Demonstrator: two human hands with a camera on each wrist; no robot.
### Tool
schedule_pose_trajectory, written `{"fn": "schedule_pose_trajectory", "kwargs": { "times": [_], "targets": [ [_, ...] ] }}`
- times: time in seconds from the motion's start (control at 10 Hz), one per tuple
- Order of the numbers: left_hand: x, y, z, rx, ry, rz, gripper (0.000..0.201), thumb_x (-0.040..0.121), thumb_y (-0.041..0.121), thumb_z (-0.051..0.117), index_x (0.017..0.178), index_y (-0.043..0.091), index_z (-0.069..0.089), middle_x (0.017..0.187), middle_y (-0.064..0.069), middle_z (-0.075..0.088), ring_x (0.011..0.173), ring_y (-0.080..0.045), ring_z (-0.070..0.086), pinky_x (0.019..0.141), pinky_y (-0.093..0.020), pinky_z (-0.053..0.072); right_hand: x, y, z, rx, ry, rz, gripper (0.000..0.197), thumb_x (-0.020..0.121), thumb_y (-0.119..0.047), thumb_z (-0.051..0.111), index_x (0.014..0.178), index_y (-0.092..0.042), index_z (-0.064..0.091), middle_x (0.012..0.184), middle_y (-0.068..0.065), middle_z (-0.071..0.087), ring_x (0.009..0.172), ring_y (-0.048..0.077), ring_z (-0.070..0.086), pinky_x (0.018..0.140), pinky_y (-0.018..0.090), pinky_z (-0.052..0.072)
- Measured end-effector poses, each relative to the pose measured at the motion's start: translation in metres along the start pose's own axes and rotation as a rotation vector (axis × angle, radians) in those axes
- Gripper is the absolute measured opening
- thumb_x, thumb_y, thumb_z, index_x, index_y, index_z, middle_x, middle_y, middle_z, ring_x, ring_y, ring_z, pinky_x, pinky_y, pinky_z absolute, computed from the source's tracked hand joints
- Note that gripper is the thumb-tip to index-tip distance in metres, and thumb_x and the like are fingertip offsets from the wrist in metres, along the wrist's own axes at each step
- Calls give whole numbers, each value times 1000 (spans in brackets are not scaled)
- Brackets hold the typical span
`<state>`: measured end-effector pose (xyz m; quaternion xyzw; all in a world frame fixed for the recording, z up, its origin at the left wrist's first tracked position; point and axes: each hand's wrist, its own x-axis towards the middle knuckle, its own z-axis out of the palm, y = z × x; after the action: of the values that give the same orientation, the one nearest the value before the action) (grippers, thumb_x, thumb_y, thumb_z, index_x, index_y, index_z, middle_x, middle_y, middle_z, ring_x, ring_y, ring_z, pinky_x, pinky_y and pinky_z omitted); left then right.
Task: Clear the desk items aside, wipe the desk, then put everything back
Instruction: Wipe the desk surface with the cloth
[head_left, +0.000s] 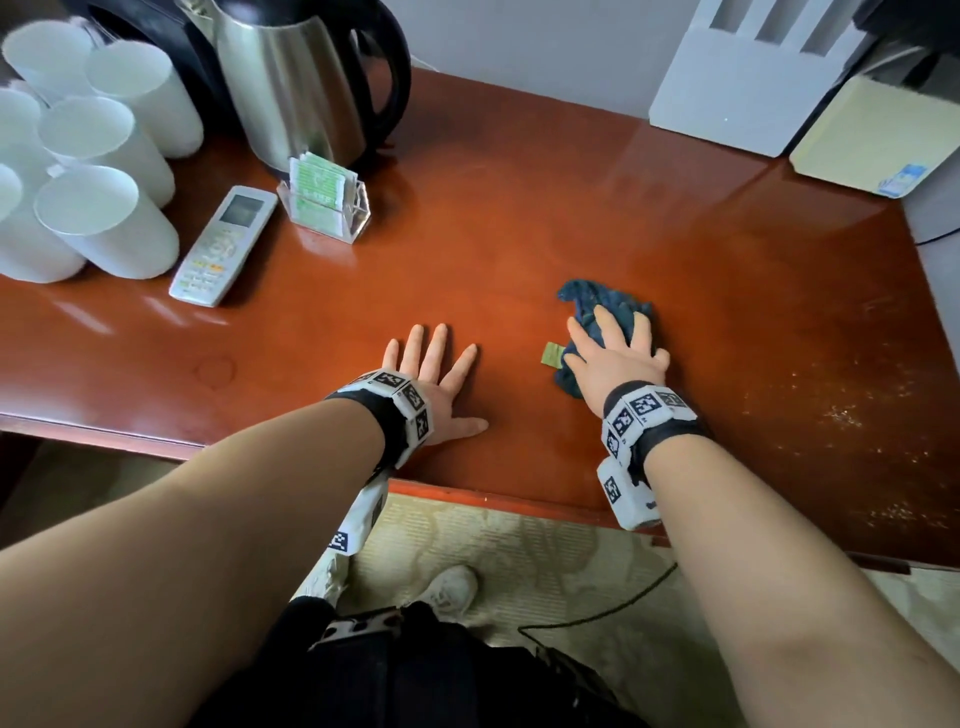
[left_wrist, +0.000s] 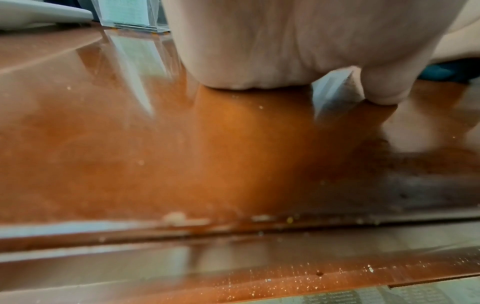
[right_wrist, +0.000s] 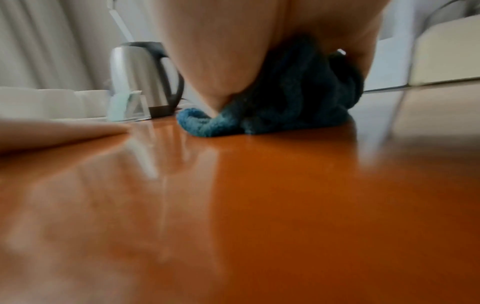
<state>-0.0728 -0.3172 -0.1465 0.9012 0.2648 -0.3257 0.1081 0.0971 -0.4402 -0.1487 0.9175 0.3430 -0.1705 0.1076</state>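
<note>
Pressing a bunched blue cloth (head_left: 597, 332) flat to the desk (head_left: 519, 218), the right hand (head_left: 618, 353) lies on top of it with fingers spread, at about 4 o'clock from the desk's middle. The left hand (head_left: 431, 374) rests palm-down beside it, fingers splayed and holding nothing, apparently bracing. Cups (head_left: 98, 171), kettle (head_left: 296, 83), remote (head_left: 223, 244) and card holder (head_left: 324, 202) stand grouped at 10 o'clock, well apart from the cloth. Wiping looks under way. Pale specks (head_left: 841, 415) dot the surface at 3 to 4 o'clock from the cloth, on the right hand's own side, so the next stroke probably runs that way. The cloth's long axis runs roughly 11 to 5 o'clock, its tag (head_left: 551, 355) poking out at 9 o'clock.
</note>
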Motion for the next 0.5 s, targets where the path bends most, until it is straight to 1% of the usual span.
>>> {"fn": "schedule_pose_trajectory", "kwargs": {
  "times": [0.1, 0.2, 0.3, 0.4, 0.5],
  "targets": [
    [0, 0, 0, 8, -11, -4, 90, 84, 73, 33, 145, 36, -21, 153, -4, -32, 142, -29, -27, 116, -48, -12, -3, 44, -7, 78, -74, 186, 44, 100, -36, 27, 143, -44, 22, 156, -8, 10, 138, 33, 13, 107, 46, 24],
    [0, -1, 0, 15, -13, -4, 89, 84, 73, 33, 145, 36, -21, 153, -4, -32, 142, -29, -27, 117, -48, -11, -7, 60, -28, 358, 9, 247, 49, 99, -23, 31, 147, -31, 23, 152, 3, 24, 129, 37, 31, 105, 40, 31],
    [0, 0, -1, 24, -17, -12, 89, 83, 73, 32, 145, 36, -22, 153, -4, -32, 142, -29, -26, 117, -48, -11, -10, 46, -48, 906, 205, 144, 51, 98, -13, 35, 147, -18, 22, 144, 12, 39, 126, 32, 43, 102, 32, 34],
    [-1, 1, -2, 21, -13, -8, 89, 84, 73, 32, 145, 36, -21, 153, -5, -32, 142, -29, -27, 116, -48, -11, -10, 29, -52, 964, 123, 101, 46, 96, -8, 32, 141, -18, 31, 138, 11, 45, 122, 29, 46, 97, 28, 35],
    [-1, 1, 0, 12, 8, -4, 90, 84, 73, 33, 146, 36, -20, 153, -5, -30, 142, -30, -26, 116, -48, -11, -7, 26, -40, 599, 95, 144, 52, 92, -4, 36, 141, -19, 34, 146, 9, 35, 130, 30, 38, 105, 34, 33]
  ]
}}
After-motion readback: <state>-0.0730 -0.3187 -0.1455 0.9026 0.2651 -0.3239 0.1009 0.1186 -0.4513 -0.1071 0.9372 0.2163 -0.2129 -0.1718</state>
